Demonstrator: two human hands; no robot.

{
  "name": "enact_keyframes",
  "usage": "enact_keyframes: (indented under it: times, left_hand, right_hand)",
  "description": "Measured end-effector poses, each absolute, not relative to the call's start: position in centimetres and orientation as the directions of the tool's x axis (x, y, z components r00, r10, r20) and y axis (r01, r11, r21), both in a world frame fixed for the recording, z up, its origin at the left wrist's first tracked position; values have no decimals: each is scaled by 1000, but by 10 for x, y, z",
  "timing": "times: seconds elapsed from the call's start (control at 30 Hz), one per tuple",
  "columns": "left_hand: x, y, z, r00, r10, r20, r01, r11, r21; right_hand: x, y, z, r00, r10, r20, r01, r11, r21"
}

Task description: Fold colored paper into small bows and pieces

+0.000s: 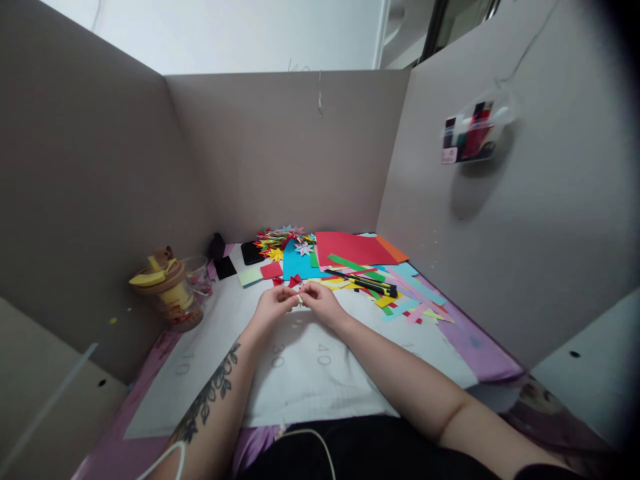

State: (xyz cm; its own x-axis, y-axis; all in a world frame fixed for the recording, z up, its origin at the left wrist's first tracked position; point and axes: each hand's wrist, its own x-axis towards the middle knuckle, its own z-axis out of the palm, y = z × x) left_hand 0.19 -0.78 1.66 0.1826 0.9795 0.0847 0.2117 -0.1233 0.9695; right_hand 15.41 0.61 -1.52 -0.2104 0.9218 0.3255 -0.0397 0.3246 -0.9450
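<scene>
My left hand (pixel 278 301) and my right hand (pixel 320 300) meet over the middle of the white sheet, fingertips pinched together. Between them is a small pale piece of paper (pixel 301 301), mostly hidden by the fingers; its shape is too small to make out. Just beyond the hands lie small red folded paper pieces (pixel 295 281). A black and yellow utility knife (pixel 373 285) rests on cut paper strips (pixel 420 288) to the right of my right hand. Behind is a pile of folded paper stars (pixel 280 239).
Red cardstock (pixel 353 248) and a blue sheet (pixel 295 263) lie at the back. Left of them are a black phone (pixel 253 253), square paper pads (pixel 249 277) and a brown pot (pixel 170 293) beside a clear cup (pixel 199 275). Grey partitions (pixel 290 147) enclose the table; a clear bag (pixel 473 137) hangs right.
</scene>
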Motion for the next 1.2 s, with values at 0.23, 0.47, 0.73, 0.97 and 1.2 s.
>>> enact_keyframes:
  times: [0.23,0.47,0.73,0.97,1.2]
  left_hand:
    - [2,-11,19,208,975,75,224,-122,967]
    - [1,-10,18,202,974,100,238,-148,960]
    - [1,-9,16,226,969,99,182,-142,973]
    - [-1,-8,15,248,963,107,126,-142,982]
    - [0,-8,15,236,963,134,107,-163,981]
  right_hand:
    - [155,5,-16,-196,889,414,97,438,-894]
    - [156,4,-16,-196,878,437,104,462,-881]
    - [156,2,-14,-201,867,456,151,488,-860]
    - [156,2,-13,-192,857,478,143,507,-850]
    - [155,2,-15,-192,849,493,126,519,-845]
